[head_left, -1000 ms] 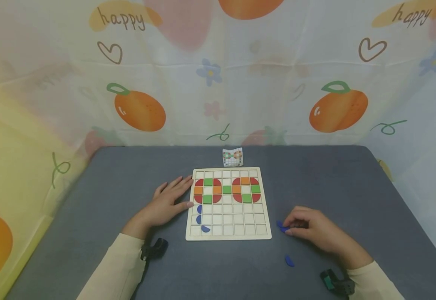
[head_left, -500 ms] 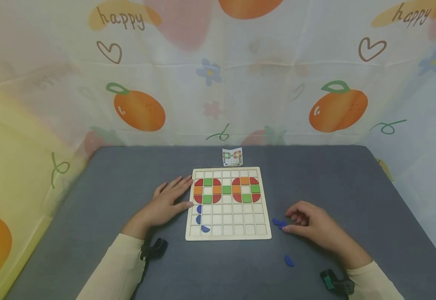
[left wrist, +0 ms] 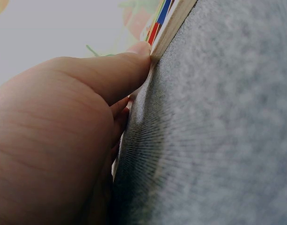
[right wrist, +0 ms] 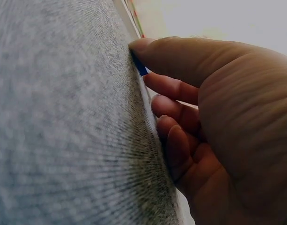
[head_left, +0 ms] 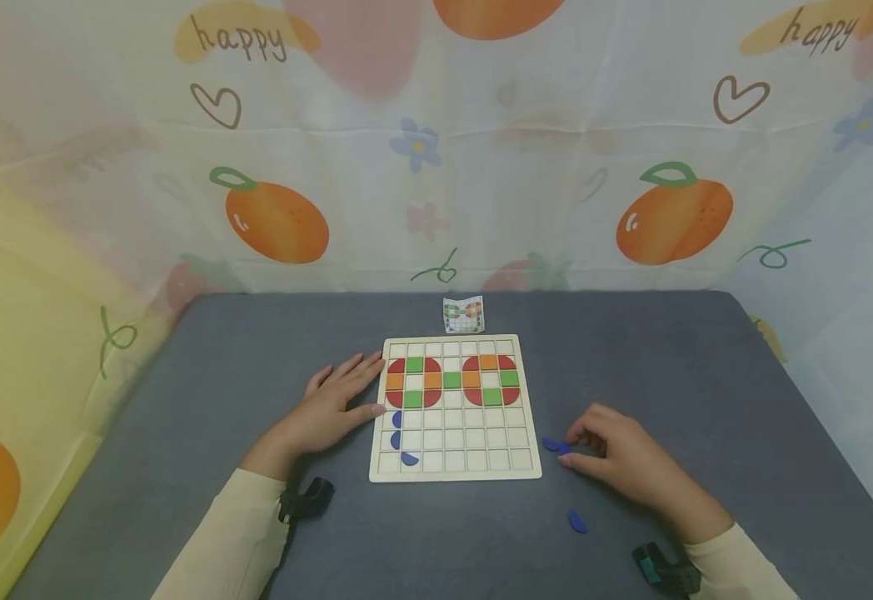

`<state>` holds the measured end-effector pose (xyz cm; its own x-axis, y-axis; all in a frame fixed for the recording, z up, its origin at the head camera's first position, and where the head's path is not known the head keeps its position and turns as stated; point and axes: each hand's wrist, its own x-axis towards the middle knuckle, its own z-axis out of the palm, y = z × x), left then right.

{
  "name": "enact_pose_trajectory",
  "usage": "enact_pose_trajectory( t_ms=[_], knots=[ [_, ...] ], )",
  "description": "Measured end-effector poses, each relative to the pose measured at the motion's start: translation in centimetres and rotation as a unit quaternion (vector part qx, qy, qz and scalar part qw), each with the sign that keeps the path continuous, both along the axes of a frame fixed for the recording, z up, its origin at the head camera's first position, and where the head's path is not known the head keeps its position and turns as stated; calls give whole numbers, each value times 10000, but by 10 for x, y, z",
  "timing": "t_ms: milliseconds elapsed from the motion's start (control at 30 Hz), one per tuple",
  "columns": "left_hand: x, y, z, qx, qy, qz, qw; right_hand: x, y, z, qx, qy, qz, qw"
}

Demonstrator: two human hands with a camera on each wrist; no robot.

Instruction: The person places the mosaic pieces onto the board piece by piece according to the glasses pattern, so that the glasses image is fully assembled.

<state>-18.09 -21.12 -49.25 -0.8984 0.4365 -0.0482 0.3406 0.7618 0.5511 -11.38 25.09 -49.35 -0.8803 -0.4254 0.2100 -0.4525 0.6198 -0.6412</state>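
A pale wooden grid board [head_left: 455,476] lies on the table, with red, green and orange pieces set in its upper rows. Down its left side are blue half-round pieces [head_left: 410,459]. My left hand [head_left: 329,408] lies flat with spread fingers, its fingertips and thumb [left wrist: 129,70] at the board's left edge. To the right of the board, my right hand [head_left: 616,446] pinches a blue half-round piece [right wrist: 139,64] between thumb and index finger, low at the table. Another blue half-round piece [head_left: 551,444] lies just left of it. The right hand's other fingers are curled.
One more blue half-round piece [head_left: 577,522] lies nearer the front, below the right hand. Behind the board a small printed card [head_left: 463,315] shows a coloured pattern. The grey table [head_left: 271,333] meets a printed cloth backdrop [head_left: 376,217].
My right hand has shifted slightly left over the blue pieces; its thumb and index finger parted, then closed in on one. The left hand stays at the board's edge.
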Motion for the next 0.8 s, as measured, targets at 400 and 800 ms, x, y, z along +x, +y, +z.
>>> enact_pose_trajectory(
  t_ms=[400,800],
  knots=[
    [0,-1,-2,-14,9,13,10000,0,0,-2,5,-10,52,10000],
    [0,-1,-2,-22,-6,44,10000,-2,1,-2,-3,-3,35,10000]
  ],
)
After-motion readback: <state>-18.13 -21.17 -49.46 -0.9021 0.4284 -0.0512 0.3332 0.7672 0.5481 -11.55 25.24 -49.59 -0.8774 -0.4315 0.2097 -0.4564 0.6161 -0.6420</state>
